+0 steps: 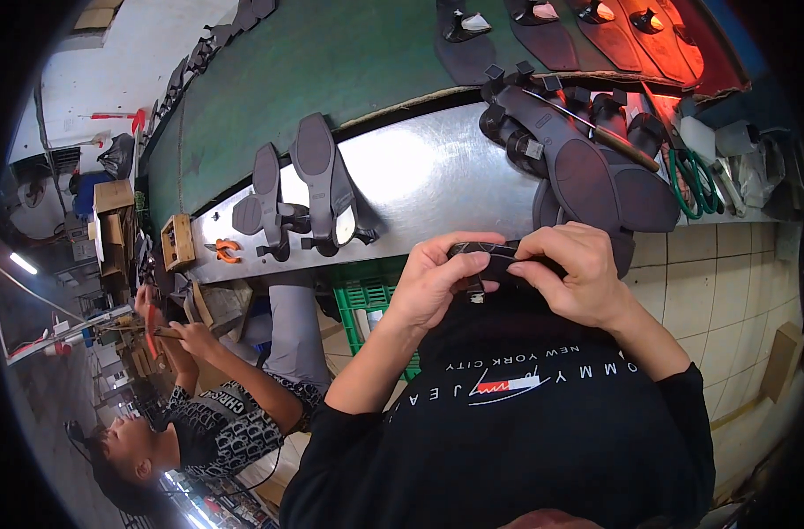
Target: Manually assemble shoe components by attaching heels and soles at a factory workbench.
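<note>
In front of my chest I hold a dark shoe (pixel 499 250) with both hands; a narrow black edge and a short heel-like piece below it are what show. My left hand (pixel 439 280) is closed on its left end, thumb on top. The fingers of my right hand (pixel 571 271) are bent and pinch the other end. Just beyond the right hand lies a pile of black heeled shoes (pixel 584 181), soles up, on the metal bench (pixel 420 167). A long tool with a wooden handle (pixel 627 148) rests across the pile. My fingers hide much of the held shoe.
Green-handled scissors (pixel 693 182) lie at the right. Two black heeled shoes (pixel 316 154) lean on the green belt's (pixel 367 53) near edge. Orange pliers (pixel 226 250) and a wooden box (pixel 178 243) are further left. A co-worker (pixel 217 414) sits at left, beyond a green crate (pixel 353 309).
</note>
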`<state>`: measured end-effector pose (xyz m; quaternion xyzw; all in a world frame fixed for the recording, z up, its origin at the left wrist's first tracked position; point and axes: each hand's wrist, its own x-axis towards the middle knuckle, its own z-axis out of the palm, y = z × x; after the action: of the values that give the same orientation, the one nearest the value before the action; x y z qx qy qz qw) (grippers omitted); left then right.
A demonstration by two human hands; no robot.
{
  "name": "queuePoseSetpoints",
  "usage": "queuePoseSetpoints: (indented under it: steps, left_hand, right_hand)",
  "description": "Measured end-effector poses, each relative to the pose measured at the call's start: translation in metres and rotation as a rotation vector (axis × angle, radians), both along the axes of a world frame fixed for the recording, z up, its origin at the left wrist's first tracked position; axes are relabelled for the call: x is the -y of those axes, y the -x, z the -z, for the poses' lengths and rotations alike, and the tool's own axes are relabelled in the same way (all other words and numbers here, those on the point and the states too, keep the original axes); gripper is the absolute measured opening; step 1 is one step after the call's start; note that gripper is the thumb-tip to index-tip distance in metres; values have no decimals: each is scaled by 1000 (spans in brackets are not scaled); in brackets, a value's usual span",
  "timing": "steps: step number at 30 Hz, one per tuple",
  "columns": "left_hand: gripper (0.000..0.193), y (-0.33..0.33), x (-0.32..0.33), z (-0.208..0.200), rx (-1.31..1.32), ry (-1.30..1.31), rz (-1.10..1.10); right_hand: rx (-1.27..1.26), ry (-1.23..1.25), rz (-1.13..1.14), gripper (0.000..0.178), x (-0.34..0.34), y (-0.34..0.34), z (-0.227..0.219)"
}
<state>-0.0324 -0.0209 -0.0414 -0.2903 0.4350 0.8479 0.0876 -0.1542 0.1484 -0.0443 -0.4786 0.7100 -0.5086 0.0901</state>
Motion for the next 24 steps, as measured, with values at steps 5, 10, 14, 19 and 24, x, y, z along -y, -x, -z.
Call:
queuePoseSetpoints:
  steps: [5, 10, 14, 19, 24]
  left_hand:
    - [19, -1, -5, 9, 17, 28, -81]
    - [15, 1, -12, 14, 13, 111, -136]
    - [12, 1, -13, 16, 0, 164, -168]
    - [12, 2, -13, 18, 10, 212, -159]
    - [11, 3, -13, 11, -15, 334, -129]
  right_hand:
    - [15, 2, 10, 15, 0, -3, -1]
    - [43, -28, 74, 18, 0, -8, 3]
    - [22, -55, 63, 20, 0, -9, 4]
    - [0, -75, 74, 18, 2, -10, 7]
    - [140, -56, 48, 10, 6, -4, 5]
